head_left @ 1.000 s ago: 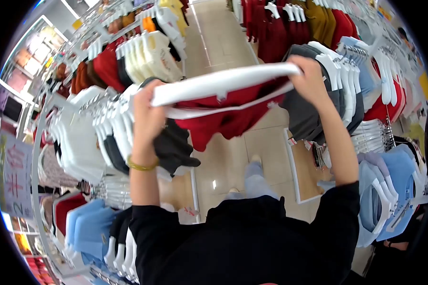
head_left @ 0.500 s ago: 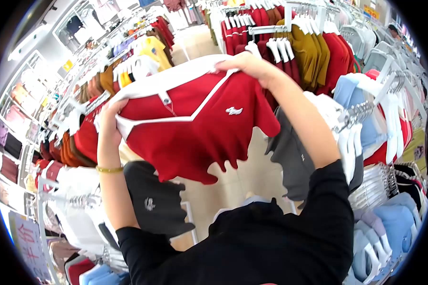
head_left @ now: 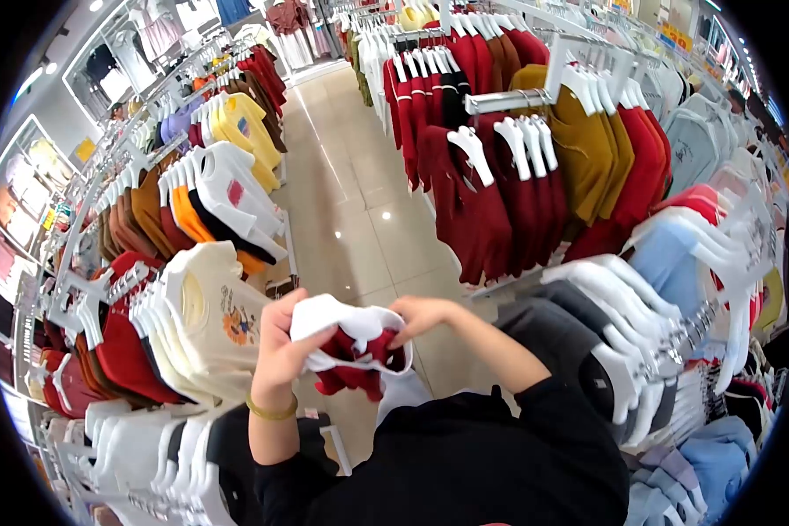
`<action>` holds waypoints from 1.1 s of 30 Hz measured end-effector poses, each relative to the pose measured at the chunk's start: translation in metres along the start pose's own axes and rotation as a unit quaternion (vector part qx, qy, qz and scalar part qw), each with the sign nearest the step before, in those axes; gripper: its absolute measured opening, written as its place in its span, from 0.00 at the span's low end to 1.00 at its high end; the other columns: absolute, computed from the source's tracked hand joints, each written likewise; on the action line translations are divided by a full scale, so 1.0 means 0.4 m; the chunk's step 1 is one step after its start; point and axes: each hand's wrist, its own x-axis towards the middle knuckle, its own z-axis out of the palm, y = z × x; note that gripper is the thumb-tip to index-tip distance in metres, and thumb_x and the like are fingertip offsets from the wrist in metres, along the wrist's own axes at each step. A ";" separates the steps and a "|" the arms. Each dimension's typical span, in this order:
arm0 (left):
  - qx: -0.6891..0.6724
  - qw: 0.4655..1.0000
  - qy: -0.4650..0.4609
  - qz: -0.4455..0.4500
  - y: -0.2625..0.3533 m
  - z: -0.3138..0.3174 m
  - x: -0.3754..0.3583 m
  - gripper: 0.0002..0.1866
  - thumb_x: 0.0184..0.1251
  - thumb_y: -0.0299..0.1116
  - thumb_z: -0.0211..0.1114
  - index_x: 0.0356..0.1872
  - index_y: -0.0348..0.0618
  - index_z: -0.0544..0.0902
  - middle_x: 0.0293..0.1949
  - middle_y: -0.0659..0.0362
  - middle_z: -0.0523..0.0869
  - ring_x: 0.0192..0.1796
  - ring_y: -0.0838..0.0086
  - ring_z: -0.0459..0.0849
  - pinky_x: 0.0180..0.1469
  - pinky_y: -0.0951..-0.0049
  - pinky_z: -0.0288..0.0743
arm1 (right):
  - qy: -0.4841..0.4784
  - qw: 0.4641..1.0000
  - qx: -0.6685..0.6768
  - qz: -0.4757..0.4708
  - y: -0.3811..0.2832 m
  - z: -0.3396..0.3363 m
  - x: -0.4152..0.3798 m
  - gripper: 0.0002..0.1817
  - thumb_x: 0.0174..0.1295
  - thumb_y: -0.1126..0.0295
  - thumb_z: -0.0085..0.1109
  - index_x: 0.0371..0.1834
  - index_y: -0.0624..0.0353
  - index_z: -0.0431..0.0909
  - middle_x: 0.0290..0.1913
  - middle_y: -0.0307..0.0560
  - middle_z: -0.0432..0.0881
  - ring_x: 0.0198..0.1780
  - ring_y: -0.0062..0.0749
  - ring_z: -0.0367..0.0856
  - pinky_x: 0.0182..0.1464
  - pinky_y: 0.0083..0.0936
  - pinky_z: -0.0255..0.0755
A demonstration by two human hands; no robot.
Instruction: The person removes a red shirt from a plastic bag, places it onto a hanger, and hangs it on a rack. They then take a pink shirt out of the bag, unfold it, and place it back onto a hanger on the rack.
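Observation:
A red polo shirt (head_left: 352, 380) with a white collar (head_left: 337, 317) hangs in front of my body, its neck opening facing up towards me. My left hand (head_left: 291, 342) grips the collar's left side, with the thumb over the white edge. On the other side, my right hand (head_left: 419, 319) pinches the collar, its fingertips partly inside the opening. Most of the shirt's body is hidden below the collar. A yellow bangle (head_left: 272, 408) circles my left wrist.
A tiled aisle (head_left: 337, 202) runs ahead between racks. Dark red sweaters (head_left: 465, 206) on white hangers stand at the right, near grey garments (head_left: 543, 329). To the left hang a cream shirt (head_left: 206, 307) and a yellow shirt (head_left: 241, 131).
Both hands have come down and closer together, bringing the red polo shirt from spread out at arm's length to gathered near my body. The view now shows more of the aisle.

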 end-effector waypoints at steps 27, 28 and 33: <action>0.261 0.963 -0.002 0.062 -0.518 -0.501 0.978 0.06 0.46 0.17 0.57 0.23 0.33 0.68 0.24 0.50 0.76 0.23 0.66 0.72 0.27 0.75 0.66 | 0.439 0.853 0.284 0.001 0.301 -0.691 0.419 0.04 0.52 0.76 0.60 0.26 0.61 0.73 0.26 0.30 0.73 0.32 0.12 0.68 0.36 0.13 0.61; 0.262 0.963 -0.005 0.062 -0.536 -0.504 1.020 0.06 0.46 0.17 0.57 0.23 0.33 0.68 0.24 0.50 0.76 0.23 0.66 0.72 0.27 0.75 0.66 | 0.440 0.851 0.285 0.001 0.309 -0.736 0.431 0.04 0.52 0.76 0.60 0.26 0.61 0.73 0.26 0.30 0.73 0.32 0.12 0.68 0.36 0.13 0.61; 0.238 0.968 0.039 0.066 -0.633 -0.504 1.222 0.06 0.47 0.17 0.56 0.28 0.33 0.71 0.28 0.51 0.81 0.27 0.67 0.77 0.33 0.75 0.70 | 0.476 0.836 0.254 -0.101 0.331 -0.961 0.477 0.16 0.50 0.71 0.63 0.40 0.60 0.69 0.35 0.36 0.72 0.39 0.17 0.68 0.41 0.16 0.62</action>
